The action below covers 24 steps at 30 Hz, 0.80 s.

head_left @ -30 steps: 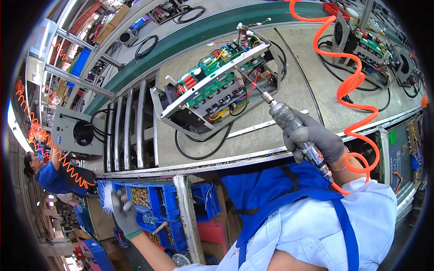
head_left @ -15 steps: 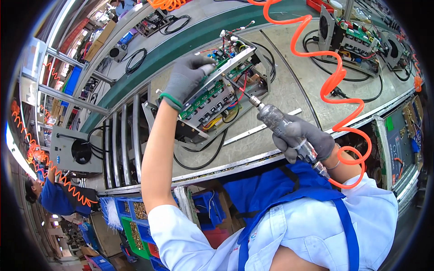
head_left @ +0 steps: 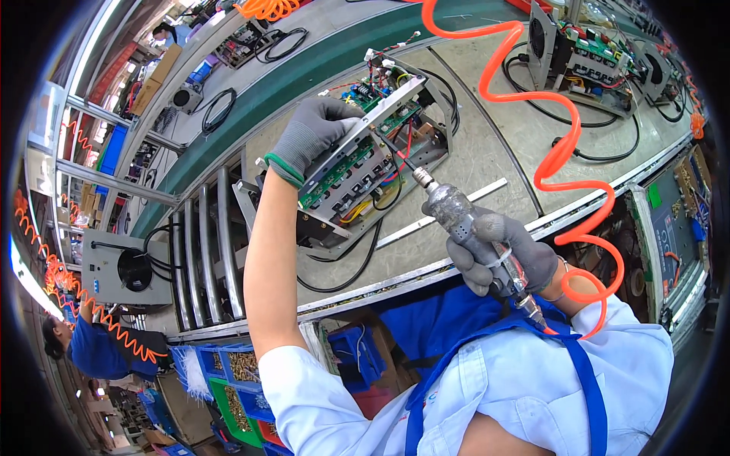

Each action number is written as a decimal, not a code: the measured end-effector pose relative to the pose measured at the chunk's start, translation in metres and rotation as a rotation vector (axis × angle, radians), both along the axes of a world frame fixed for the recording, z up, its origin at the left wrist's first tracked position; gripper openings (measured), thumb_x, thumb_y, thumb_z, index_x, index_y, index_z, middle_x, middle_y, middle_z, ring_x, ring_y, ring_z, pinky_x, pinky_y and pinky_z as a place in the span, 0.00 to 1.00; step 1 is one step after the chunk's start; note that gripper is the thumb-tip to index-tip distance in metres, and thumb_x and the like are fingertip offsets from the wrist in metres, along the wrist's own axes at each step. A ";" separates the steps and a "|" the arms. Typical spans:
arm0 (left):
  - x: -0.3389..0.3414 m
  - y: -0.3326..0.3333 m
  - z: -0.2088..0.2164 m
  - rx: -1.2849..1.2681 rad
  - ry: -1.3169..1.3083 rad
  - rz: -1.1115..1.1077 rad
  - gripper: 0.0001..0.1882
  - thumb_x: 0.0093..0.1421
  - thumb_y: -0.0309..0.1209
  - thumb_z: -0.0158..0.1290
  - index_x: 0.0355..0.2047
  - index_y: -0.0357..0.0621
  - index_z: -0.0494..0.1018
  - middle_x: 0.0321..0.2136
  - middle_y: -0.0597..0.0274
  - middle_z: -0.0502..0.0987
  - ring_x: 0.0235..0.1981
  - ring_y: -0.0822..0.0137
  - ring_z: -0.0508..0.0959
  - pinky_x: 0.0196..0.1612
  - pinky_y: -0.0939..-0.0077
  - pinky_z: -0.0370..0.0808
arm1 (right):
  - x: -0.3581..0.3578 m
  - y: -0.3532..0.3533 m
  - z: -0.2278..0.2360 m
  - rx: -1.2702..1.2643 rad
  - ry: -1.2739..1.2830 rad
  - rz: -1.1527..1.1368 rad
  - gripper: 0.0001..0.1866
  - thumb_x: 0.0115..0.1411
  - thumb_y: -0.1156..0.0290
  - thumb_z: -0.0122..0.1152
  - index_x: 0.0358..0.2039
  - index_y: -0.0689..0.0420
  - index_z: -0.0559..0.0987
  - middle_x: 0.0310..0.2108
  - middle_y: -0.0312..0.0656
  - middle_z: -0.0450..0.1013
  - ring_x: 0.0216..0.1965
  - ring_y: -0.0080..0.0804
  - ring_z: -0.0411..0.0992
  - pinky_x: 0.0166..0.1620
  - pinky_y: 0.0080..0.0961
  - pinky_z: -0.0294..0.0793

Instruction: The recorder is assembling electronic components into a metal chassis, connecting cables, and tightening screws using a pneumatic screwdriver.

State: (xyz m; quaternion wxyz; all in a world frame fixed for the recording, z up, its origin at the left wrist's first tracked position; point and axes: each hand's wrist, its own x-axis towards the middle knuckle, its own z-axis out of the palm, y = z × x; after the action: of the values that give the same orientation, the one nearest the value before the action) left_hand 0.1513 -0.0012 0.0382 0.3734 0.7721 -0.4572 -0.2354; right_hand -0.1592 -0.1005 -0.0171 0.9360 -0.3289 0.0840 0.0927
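My right hand point(head_left: 506, 251), in a grey glove, wraps round a pneumatic screwdriver point(head_left: 458, 209) joined to a coiled orange air hose point(head_left: 559, 152). Its long bit points up and left, the tip at the side of a metal rail point(head_left: 391, 102). That rail runs along the top of an opened electronic unit point(head_left: 350, 182) with green circuit boards, coloured wires and metal sides. At the rail's middle is my gloved left hand point(head_left: 312, 133), fingers curled closed on it from the far side; the fingertips are partly hidden.
Black cables point(head_left: 334, 285) lie beside the unit on the grey bench. Another opened unit point(head_left: 593, 68) stands at the far right. Steel rollers point(head_left: 207, 243) and a grey fan housing point(head_left: 129, 266) are left. Blue and green screw bins point(head_left: 236, 406) sit below; a co-worker point(head_left: 103, 346) is at far left.
The screwdriver and my right hand have shifted slightly left and down in view. My left hand stays at the rail, its fingers curled closer against it. The whole view has turned a little.
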 end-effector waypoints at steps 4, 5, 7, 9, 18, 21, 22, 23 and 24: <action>0.003 0.003 0.002 -0.020 0.037 -0.057 0.14 0.49 0.23 0.57 0.38 0.39 0.80 0.26 0.65 0.79 0.26 0.78 0.73 0.31 0.81 0.71 | -0.002 0.004 0.005 -0.036 0.028 -0.034 0.27 0.62 0.53 0.47 0.56 0.56 0.61 0.28 0.41 0.67 0.17 0.23 0.64 0.24 0.25 0.70; 0.004 0.005 0.000 -0.021 0.043 -0.057 0.14 0.49 0.23 0.57 0.38 0.39 0.80 0.26 0.65 0.79 0.26 0.78 0.73 0.31 0.81 0.71 | 0.000 0.003 0.005 -0.086 0.026 -0.026 0.24 0.60 0.55 0.49 0.51 0.58 0.64 0.26 0.40 0.68 0.17 0.24 0.67 0.22 0.23 0.71; 0.006 0.006 -0.001 -0.027 0.082 -0.064 0.15 0.48 0.22 0.55 0.39 0.39 0.80 0.27 0.65 0.79 0.26 0.77 0.73 0.31 0.81 0.71 | 0.002 0.003 0.011 -0.137 0.029 -0.017 0.21 0.59 0.56 0.50 0.45 0.59 0.67 0.25 0.39 0.69 0.18 0.25 0.70 0.21 0.22 0.71; 0.008 0.006 -0.001 -0.019 0.070 -0.059 0.16 0.48 0.22 0.55 0.39 0.39 0.80 0.27 0.65 0.79 0.26 0.77 0.73 0.31 0.81 0.71 | 0.004 0.003 0.029 -0.411 0.088 -0.020 0.26 0.57 0.57 0.54 0.52 0.59 0.63 0.26 0.40 0.69 0.17 0.25 0.70 0.19 0.20 0.70; 0.011 0.005 -0.005 -0.005 0.085 -0.049 0.17 0.46 0.23 0.54 0.39 0.38 0.80 0.26 0.65 0.78 0.25 0.77 0.72 0.30 0.82 0.70 | 0.004 -0.002 0.036 -0.409 0.113 -0.014 0.34 0.56 0.58 0.57 0.58 0.59 0.58 0.26 0.41 0.69 0.18 0.25 0.71 0.18 0.20 0.70; 0.010 0.004 -0.004 -0.010 0.095 -0.058 0.17 0.46 0.23 0.54 0.39 0.37 0.80 0.26 0.65 0.79 0.25 0.77 0.72 0.30 0.82 0.70 | 0.003 -0.002 0.032 -0.396 0.131 -0.034 0.33 0.56 0.58 0.57 0.58 0.59 0.59 0.26 0.41 0.69 0.17 0.25 0.71 0.18 0.20 0.70; 0.010 0.004 -0.003 -0.012 0.094 -0.061 0.17 0.46 0.23 0.54 0.39 0.37 0.79 0.26 0.64 0.79 0.25 0.77 0.73 0.30 0.82 0.70 | 0.003 -0.002 0.033 -0.398 0.131 -0.037 0.33 0.56 0.58 0.57 0.58 0.59 0.59 0.26 0.41 0.69 0.17 0.25 0.71 0.18 0.20 0.70; 0.008 0.003 -0.003 -0.012 0.094 -0.062 0.17 0.46 0.23 0.54 0.39 0.37 0.79 0.26 0.64 0.79 0.25 0.77 0.73 0.30 0.82 0.70 | 0.004 -0.002 0.034 -0.421 0.133 -0.033 0.32 0.56 0.58 0.55 0.57 0.60 0.60 0.25 0.41 0.69 0.16 0.25 0.70 0.17 0.20 0.69; 0.006 0.002 -0.002 -0.022 0.099 -0.061 0.17 0.46 0.23 0.55 0.39 0.37 0.79 0.26 0.64 0.79 0.25 0.77 0.73 0.31 0.82 0.71 | 0.005 -0.002 0.034 -0.445 0.136 -0.030 0.32 0.56 0.58 0.54 0.57 0.60 0.60 0.24 0.41 0.69 0.16 0.25 0.70 0.17 0.20 0.69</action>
State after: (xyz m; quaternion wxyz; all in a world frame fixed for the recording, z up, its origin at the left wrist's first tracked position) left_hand 0.1576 0.0010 0.0365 0.3968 0.7410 -0.4639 -0.2796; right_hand -0.1543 -0.1023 0.0169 0.8339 -0.5190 0.1699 0.0799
